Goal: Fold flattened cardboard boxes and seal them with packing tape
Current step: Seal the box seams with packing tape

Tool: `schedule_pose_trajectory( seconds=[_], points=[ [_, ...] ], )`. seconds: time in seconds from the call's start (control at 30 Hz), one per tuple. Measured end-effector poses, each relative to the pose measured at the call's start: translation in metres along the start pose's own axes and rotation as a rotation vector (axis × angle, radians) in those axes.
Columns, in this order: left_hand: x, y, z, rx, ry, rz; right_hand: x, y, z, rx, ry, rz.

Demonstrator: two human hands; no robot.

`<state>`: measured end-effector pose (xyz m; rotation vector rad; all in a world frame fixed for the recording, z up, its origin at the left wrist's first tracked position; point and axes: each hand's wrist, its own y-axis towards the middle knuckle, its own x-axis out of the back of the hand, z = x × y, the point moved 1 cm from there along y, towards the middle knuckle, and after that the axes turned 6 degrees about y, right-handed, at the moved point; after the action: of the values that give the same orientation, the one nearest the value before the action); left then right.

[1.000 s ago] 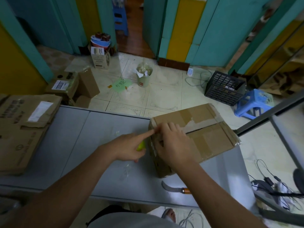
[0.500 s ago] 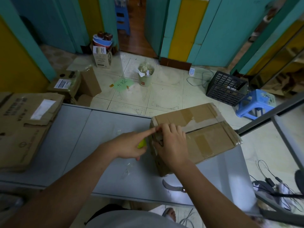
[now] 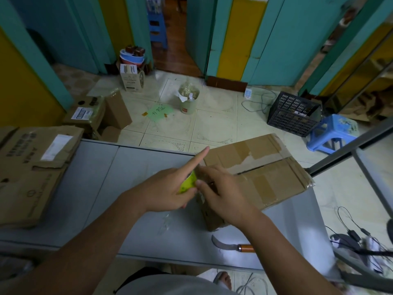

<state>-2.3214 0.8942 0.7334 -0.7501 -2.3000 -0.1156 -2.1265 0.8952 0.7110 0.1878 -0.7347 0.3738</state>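
The box (image 3: 265,177) is sitting on the right half of the tabletop (image 3: 127,167), flaps closed and patched with old tape. The left grip (image 3: 163,192) is clutching a yellow object (image 3: 188,184) just beside the box's left end, forefinger sticking out straight. The right grip (image 3: 223,192) is lying on that end, fingers bent over the top edge; whether it is pinching anything I cannot tell. A knife (image 3: 231,245) is lying near the front edge.

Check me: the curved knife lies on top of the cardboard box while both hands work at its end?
No. The head view shows the curved knife on the grey table beside the cardboard box. Left hand and right hand do work at its end.
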Motion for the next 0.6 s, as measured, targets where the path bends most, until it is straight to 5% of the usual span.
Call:
schedule_pose_trajectory(
  seconds=[0.33,0.6],
  points=[
    [0.004,0.010,-0.014,-0.069,0.102,0.011,0.015,-0.001,0.012,-0.145,0.344,-0.147],
    [0.004,0.007,-0.008,0.016,-0.279,-0.084,0.025,-0.004,-0.003,-0.198,0.452,-0.198]
  ],
)
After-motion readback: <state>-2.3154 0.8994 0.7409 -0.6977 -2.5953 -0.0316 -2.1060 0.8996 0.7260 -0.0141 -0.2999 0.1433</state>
